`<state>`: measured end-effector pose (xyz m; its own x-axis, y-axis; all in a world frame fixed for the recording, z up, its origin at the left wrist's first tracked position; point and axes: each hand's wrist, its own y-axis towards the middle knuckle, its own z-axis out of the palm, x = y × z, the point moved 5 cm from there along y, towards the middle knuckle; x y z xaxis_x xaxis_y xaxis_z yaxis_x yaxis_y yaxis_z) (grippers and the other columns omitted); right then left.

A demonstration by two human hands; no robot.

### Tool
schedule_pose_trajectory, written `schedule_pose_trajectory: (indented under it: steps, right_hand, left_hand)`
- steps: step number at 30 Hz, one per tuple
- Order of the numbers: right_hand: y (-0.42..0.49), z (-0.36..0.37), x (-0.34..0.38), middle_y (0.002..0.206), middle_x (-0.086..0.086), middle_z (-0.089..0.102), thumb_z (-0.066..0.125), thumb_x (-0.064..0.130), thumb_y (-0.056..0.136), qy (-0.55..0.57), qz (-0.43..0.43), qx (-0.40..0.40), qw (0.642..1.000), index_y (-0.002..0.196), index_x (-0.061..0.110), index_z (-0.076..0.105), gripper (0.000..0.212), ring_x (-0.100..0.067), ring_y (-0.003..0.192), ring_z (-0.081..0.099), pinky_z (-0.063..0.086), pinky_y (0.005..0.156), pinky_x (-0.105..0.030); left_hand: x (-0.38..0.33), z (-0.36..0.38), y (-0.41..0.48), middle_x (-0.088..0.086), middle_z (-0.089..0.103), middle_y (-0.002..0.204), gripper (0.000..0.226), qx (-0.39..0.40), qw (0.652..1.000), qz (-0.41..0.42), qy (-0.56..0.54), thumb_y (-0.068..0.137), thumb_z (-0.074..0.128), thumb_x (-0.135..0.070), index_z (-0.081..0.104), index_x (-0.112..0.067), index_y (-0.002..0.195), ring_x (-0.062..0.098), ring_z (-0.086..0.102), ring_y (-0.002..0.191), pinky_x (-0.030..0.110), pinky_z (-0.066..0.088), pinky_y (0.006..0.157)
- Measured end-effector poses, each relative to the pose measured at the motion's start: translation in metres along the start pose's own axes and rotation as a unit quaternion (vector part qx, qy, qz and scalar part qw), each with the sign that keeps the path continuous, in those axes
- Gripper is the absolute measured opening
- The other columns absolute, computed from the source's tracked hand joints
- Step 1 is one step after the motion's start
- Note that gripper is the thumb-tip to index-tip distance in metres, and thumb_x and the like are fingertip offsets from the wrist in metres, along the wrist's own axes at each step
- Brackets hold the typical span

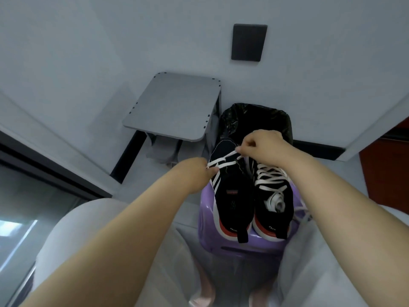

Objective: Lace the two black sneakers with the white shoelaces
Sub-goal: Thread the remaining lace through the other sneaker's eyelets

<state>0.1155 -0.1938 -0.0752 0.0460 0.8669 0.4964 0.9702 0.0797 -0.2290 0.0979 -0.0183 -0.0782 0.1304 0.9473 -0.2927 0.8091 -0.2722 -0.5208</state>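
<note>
- The left sneaker [232, 196] lies on the purple stool [243, 247] between the person's knees. Its long axis points straight away from them, heel and pull tab nearest, toe farthest.
- The white shoelace [221, 162] runs across that axis near the toe end, as one flat bar with its two ends pulled out to either side.
- The left hand [204, 171] is at the shoe's left edge and pinches one lace end. Its fingers are mostly hidden behind the wrist.
- The right hand [260, 145] is beyond and to the right, above the toe. Its fingers are curled and pinch the other end between thumb and fingertip.
- My judgement is that the next crossing turns on this layout. The open eyelets lie toward the person from both hands, so each end has to come back along the shoe. The left hand is nearer to them.
- The right sneaker [274, 218] sits beside the left one, touching or nearly so, and parallel to it. The second shoelace [271, 177] crisscrosses up its front, and its loose ends trail off the stool's right side.
- The uppers are a matte black fabric, with white stripes on the sides and a red band above the white heel sole. The laces are flat woven tape and limp. The stool is glossy moulded plastic.
- Beyond the stool stand a bin [254, 120] with a crinkled black liner and a grey side table [172, 107].
</note>
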Motion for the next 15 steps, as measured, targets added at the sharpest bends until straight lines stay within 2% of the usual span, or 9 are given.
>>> schedule_pose_trajectory:
  steps: [2,4,6,8,10,13,15]
  right_hand:
    - [-0.003,-0.002,0.009,0.062,0.006,0.055,0.055,0.040,0.091,0.177,0.001,0.012,0.984,0.061,0.018,0.053,0.037,-0.007,0.061,0.050,0.041,0.071,-0.026]
    - [-0.002,-0.001,0.017,0.079,0.002,0.066,0.055,0.035,0.092,0.287,0.000,0.004,0.958,0.072,0.015,0.060,0.029,-0.010,0.076,0.059,0.046,0.080,-0.028]
    - [0.005,0.007,0.016,0.085,-0.003,0.066,0.057,0.030,0.090,0.226,-0.003,-0.003,0.974,0.077,0.015,0.057,0.020,-0.016,0.081,0.059,0.046,0.078,-0.031]
    - [0.009,0.022,0.011,0.089,-0.006,0.064,0.060,0.024,0.087,0.107,0.000,0.005,0.994,0.071,0.019,0.043,0.024,-0.021,0.081,0.059,0.049,0.077,-0.037]
    - [0.011,0.035,0.005,0.099,-0.008,0.065,0.063,0.020,0.084,0.055,0.004,0.021,0.998,0.070,0.022,0.039,0.027,-0.024,0.089,0.061,0.049,0.084,-0.043]
    - [0.011,0.039,0.003,0.103,-0.006,0.065,0.063,0.018,0.084,0.019,-0.005,0.026,0.999,0.076,0.020,0.044,0.020,-0.024,0.094,0.060,0.048,0.087,-0.041]
    - [0.013,0.039,0.003,0.089,0.002,0.061,0.061,0.019,0.086,-0.006,-0.013,0.022,1.000,0.071,0.022,0.041,0.025,-0.021,0.088,0.057,0.045,0.080,-0.033]
  left_hand:
    - [0.000,0.006,0.007,0.015,0.054,0.122,0.047,-0.012,0.999,-0.011,0.031,0.097,0.037,-0.046,0.040,-0.011,0.127,0.033,0.051,0.111,0.036,0.040,0.084]
    - [0.002,0.009,0.013,0.017,0.047,0.132,0.057,-0.018,0.998,-0.038,0.055,0.096,0.036,-0.050,0.025,-0.016,0.140,0.036,0.046,0.119,0.041,0.039,0.092]
    - [0.002,0.012,0.018,0.016,0.044,0.135,0.058,-0.016,0.993,-0.050,0.103,0.096,0.033,-0.053,0.024,-0.019,0.142,0.036,0.041,0.123,0.042,0.034,0.098]
    - [0.002,0.014,0.021,0.015,0.044,0.133,0.051,-0.004,0.988,-0.049,0.148,0.096,0.029,-0.053,0.039,-0.019,0.133,0.034,0.038,0.124,0.041,0.030,0.100]
    - [-0.002,0.015,0.022,0.013,0.043,0.130,0.046,0.003,0.986,-0.033,0.162,0.098,0.029,-0.051,0.050,-0.021,0.126,0.032,0.036,0.122,0.040,0.029,0.100]
    - [-0.021,0.008,0.014,0.010,0.040,0.124,0.037,-0.045,0.986,0.047,0.156,0.099,0.031,-0.044,0.057,-0.024,0.118,0.030,0.034,0.117,0.038,0.028,0.096]
    - [-0.038,0.004,0.000,0.006,0.037,0.128,0.034,-0.077,0.974,0.132,0.170,0.099,0.034,-0.041,0.060,-0.025,0.115,0.028,0.031,0.118,0.036,0.027,0.096]
